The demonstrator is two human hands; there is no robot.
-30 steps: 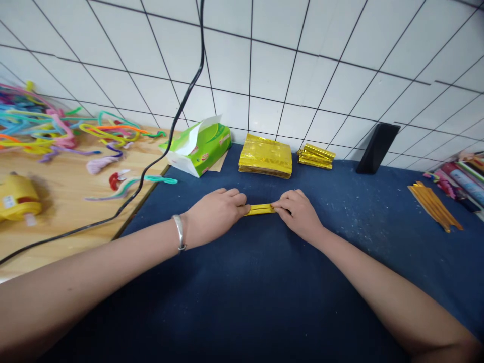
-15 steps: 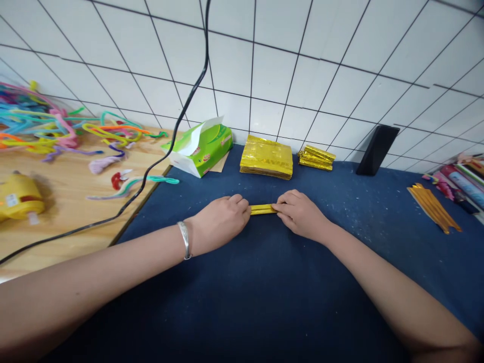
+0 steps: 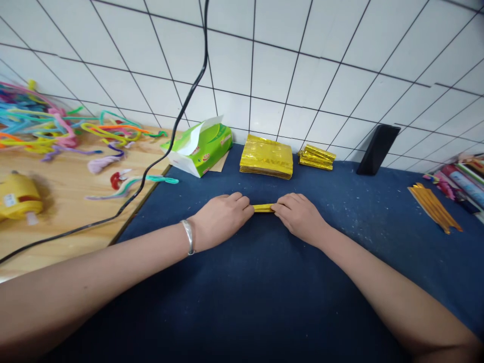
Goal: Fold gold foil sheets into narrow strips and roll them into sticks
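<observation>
A narrow folded strip of gold foil paper (image 3: 263,207) stretches between my two hands, low over the dark blue mat. My left hand (image 3: 226,219), with a silver bangle at its wrist, is closed on the strip's left end. Pinched at the right end is my right hand (image 3: 298,217). Both ends of the strip are hidden under the fingers. Behind the hands, a stack of flat gold foil sheets (image 3: 266,157) lies near the tiled wall. Some folded gold pieces (image 3: 316,157) rest to the right of that stack.
A green tissue pack (image 3: 206,148) stands at the back left. The black cable (image 3: 154,164) crosses the left side. Tangled pipe cleaners (image 3: 56,128) and a yellow device (image 3: 18,196) lie on the wooden table. A black phone (image 3: 378,150) leans on the wall; flattened golden strips (image 3: 434,207) lie right.
My hands have come slightly closer together, the left shifting a little to the right. Less of the gold strip shows between them, and it looks narrower.
</observation>
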